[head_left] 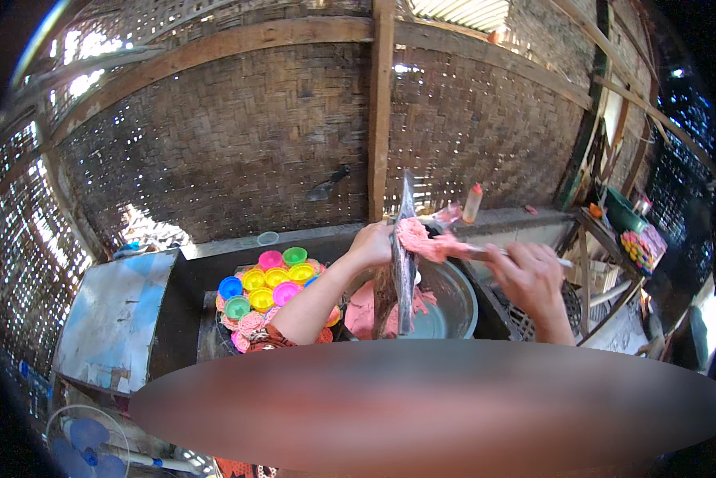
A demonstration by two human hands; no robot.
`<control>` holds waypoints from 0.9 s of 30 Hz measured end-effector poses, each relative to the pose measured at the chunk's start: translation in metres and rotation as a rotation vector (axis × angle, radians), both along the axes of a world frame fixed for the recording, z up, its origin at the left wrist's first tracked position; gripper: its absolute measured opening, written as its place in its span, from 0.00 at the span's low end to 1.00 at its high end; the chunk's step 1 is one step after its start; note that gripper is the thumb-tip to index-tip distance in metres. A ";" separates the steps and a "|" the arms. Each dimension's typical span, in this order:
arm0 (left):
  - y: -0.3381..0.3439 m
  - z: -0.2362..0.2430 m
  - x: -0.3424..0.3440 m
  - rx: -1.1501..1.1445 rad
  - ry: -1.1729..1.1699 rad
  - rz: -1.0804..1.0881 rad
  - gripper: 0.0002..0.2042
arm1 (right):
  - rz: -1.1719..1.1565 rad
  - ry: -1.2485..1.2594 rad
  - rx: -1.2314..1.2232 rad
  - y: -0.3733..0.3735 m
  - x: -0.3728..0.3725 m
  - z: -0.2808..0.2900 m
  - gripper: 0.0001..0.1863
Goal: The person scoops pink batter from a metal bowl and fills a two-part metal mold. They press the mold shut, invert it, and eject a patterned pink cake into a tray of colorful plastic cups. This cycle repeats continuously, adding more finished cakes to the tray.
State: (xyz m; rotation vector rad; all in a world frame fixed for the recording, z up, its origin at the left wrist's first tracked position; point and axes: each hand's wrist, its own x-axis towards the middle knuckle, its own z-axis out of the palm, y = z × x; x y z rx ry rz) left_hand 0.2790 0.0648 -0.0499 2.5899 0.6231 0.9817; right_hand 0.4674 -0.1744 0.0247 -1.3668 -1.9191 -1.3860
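Note:
My right hand [531, 275] is closed around the handle of a spatula [479, 253], its far end covered in a lump of pink batter [429, 241]. That lump touches a dark, thin piece [406, 295] standing upright, seen nearly edge-on; I cannot tell its exact kind. My left hand [371, 245] is closed at the piece's left side, fingertips partly hidden behind it. Below both hands is a grey bowl [468, 311] with more pink batter [361, 309] inside and on its left side. My left forearm passes over several colourful small cups [276, 276], some pink-filled, on the left.
A metal-sheeted box [115, 319] stands at far left, above a blue fan [87, 442]. Behind the bowl, a bottle with a red tip [472, 203] stands on a ledge. A woven wall [254, 135] closes off the back. A blurred oval covers the lower foreground.

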 end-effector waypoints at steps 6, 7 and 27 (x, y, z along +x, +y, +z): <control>0.014 -0.006 0.016 -0.115 -0.358 -0.218 0.06 | 0.510 1.491 -0.061 0.031 0.036 -0.077 0.09; 0.017 -0.017 0.024 -0.153 -0.425 -0.281 0.04 | 0.561 1.647 -0.150 0.051 0.027 -0.090 0.09; 0.038 -0.048 0.029 -0.201 -0.233 0.069 0.04 | 0.172 0.768 0.058 0.080 -0.009 -0.106 0.10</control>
